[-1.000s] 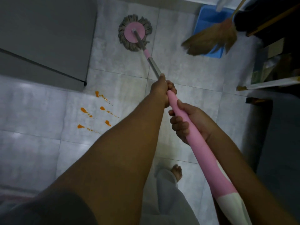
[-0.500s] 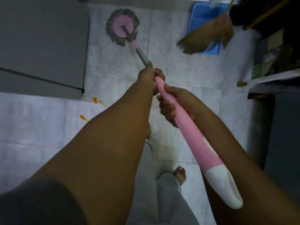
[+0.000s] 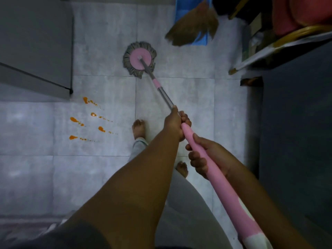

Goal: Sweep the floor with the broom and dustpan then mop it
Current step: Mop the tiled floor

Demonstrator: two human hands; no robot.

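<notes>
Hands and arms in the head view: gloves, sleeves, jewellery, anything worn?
Nothing worn on either hand. The left hand and right hand are bare, with no gloves, rings or watch showing. Both forearms are bare too. A dark grey short sleeve covers the upper left arm at the bottom edge of the frame. The right arm leaves the frame before any sleeve shows.

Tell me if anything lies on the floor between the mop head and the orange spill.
Nothing visible does: only bare tile lies between the mop head and the orange spill. The grey cabinet sits left of that path, and the person's bare foot stands right of the spill, off the path.
</notes>
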